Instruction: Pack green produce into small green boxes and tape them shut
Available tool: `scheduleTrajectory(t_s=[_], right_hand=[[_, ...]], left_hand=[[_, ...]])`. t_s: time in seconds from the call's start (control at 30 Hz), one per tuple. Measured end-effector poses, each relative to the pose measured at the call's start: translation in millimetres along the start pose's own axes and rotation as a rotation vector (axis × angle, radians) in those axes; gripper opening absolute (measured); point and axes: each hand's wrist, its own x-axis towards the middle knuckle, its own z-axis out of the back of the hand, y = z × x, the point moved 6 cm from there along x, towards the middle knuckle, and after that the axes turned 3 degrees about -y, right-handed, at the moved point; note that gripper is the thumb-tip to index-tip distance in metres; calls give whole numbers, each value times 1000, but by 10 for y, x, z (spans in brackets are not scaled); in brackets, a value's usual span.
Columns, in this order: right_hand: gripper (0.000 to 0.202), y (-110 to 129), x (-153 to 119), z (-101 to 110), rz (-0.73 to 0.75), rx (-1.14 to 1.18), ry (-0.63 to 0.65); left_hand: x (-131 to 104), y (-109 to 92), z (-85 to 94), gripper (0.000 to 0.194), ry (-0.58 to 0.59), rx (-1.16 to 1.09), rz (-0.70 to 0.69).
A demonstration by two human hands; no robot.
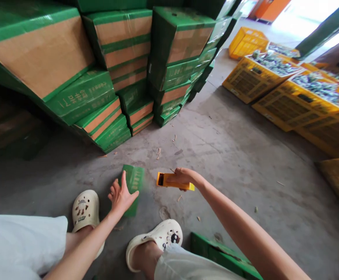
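Observation:
My left hand (122, 197) is open, thumb and fingers spread above a green cardboard box (137, 179) with pale lettering. I cannot tell whether the fingers touch the cardboard. That box lies on the concrete floor between my feet and is slightly blurred. To its right, my right hand (183, 175) is closed around a long yellow-orange tool (166, 180) with a dark opening at its left end. Its exact kind does not show clearly. The tool is held above the floor, apart from the green box.
Stacked green and brown cartons (128, 50) rise in front and to the left. Yellow crates (289, 101) filled with small greyish items stand at right. A green cardboard piece (216, 254) lies by my right leg. Scraps litter the concrete floor (216, 163). My pale clogs (85, 210) flank the box.

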Motion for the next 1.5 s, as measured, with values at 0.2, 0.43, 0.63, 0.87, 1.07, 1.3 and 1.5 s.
scheduleTrajectory(t_s=[0.2, 0.43, 0.63, 0.87, 1.07, 1.3, 1.5], right_hand=[[58, 204, -235, 86, 137, -154, 56], [78, 655, -453, -176, 332, -32, 166], [75, 730, -479, -297, 374, 102, 253], [78, 752, -417, -289, 434, -33, 174], [75, 735, -358, -384, 453, 19, 169], [76, 666, -314, -445, 414, 14, 79], [82, 189, -365, -187, 268, -20, 64]], left_hand=[[19, 91, 216, 74, -87, -488, -28], [-174, 105, -4, 59, 635, -1383, 606], [-280, -4, -134, 29, 862, -1617, 765], [-225, 36, -230, 32, 770, -1639, 729], [-192, 79, -241, 39, 605, -1504, 598], [69, 79, 9, 48, 256, -1238, 310], [395, 636, 288, 57, 51, -1104, 267]])
